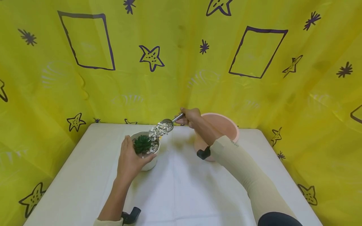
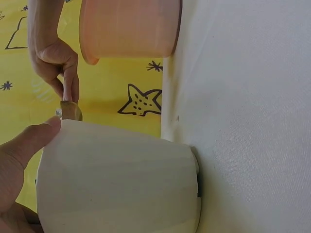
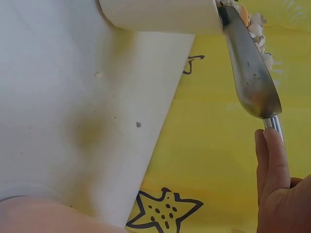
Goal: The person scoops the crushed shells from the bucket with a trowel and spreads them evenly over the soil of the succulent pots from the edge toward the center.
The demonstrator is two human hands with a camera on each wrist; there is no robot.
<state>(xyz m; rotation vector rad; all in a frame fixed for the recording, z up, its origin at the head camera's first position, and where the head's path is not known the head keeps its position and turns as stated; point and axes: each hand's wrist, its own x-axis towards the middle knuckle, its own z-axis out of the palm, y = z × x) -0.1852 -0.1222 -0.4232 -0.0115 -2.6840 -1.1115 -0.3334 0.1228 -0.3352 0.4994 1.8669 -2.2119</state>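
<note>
A white flower pot [image 1: 149, 164] stands on the table, holding a dark green succulent [image 1: 142, 144] and pale pebbles [image 1: 154, 147]. My left hand [image 1: 132, 158] grips this pot near its rim, thumb on the near side and fingers on the far left. In my right hand [image 1: 192, 116] is the handle of a metal scoop [image 3: 252, 73], heaped with small whitish stones [image 1: 160, 129]. The scoop's front end is over the right part of the pot's rim. From the left wrist view, the pot's wall [image 2: 116, 174] hides its contents.
A larger pink pot [image 1: 223, 124] stands to the right, under and behind my right forearm. A few loose bits, including a small grey stone [image 3: 138, 124], lie on the white tabletop [image 1: 181, 188]. A yellow patterned curtain [image 1: 175, 81] hangs behind and at the sides.
</note>
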